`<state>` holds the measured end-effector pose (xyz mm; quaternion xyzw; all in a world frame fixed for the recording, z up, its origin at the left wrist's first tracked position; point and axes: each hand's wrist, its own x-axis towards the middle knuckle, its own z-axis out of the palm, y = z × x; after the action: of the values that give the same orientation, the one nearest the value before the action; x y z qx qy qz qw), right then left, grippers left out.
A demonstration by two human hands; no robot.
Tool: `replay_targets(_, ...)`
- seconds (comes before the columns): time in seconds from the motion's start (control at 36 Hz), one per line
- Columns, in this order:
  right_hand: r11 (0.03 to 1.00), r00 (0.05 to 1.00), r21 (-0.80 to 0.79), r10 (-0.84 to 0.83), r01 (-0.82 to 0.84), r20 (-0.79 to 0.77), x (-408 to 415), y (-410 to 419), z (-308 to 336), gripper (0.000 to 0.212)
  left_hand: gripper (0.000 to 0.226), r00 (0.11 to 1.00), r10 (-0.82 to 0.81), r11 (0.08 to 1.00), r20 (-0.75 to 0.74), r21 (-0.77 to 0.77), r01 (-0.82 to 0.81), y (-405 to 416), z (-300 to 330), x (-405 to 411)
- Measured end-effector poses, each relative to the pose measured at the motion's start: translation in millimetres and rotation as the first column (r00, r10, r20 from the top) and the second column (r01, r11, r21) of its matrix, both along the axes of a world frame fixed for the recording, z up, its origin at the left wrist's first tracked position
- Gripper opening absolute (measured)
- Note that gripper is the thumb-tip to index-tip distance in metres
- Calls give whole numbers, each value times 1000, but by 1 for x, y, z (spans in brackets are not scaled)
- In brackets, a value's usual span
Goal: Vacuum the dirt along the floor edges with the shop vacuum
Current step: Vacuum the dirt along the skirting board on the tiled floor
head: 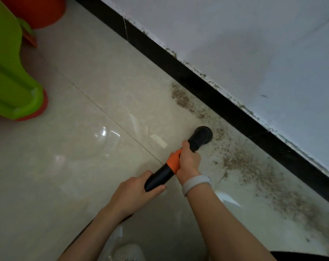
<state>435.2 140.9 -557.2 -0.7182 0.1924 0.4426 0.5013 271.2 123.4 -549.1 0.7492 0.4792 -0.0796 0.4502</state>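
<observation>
Dirt (241, 162) is spread on the floor (84, 166) by the wall (235, 44).
The black tube (180, 157) is gripped by the left hand (135, 193) and right hand (189, 161), its round end (202, 135) down at the dirt.

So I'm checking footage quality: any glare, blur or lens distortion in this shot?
Head view: dim overall; bright glare patches on the glossy floor tiles; the straight black baseboard bows slightly from the wide-angle lens; the dirt is soft toward the lower right; vacuum nozzle and both hands are reasonably sharp.
</observation>
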Motion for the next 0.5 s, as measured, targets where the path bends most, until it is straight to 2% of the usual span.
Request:
replay_targets(0.08,990,999,140,-28,33,-31,-14,3,0,19,36,984,159,986,86,-69,-153,0,-6,2)
replay_targets(0.17,970,994,234,87,-70,-65,-29,15,1,19,37,960,261,965,103,-29,-259,6,-6,3)
replay_targets(0.31,929,964,293,256,-226,-68,-41,53,5,22,29,920,379,922,104,46,-385,33,-6,-1)
replay_targets(0.5,873,913,326,404,-364,-63,-30,98,10,28,38,890,435,893,138,64,-446,70,-10,9)
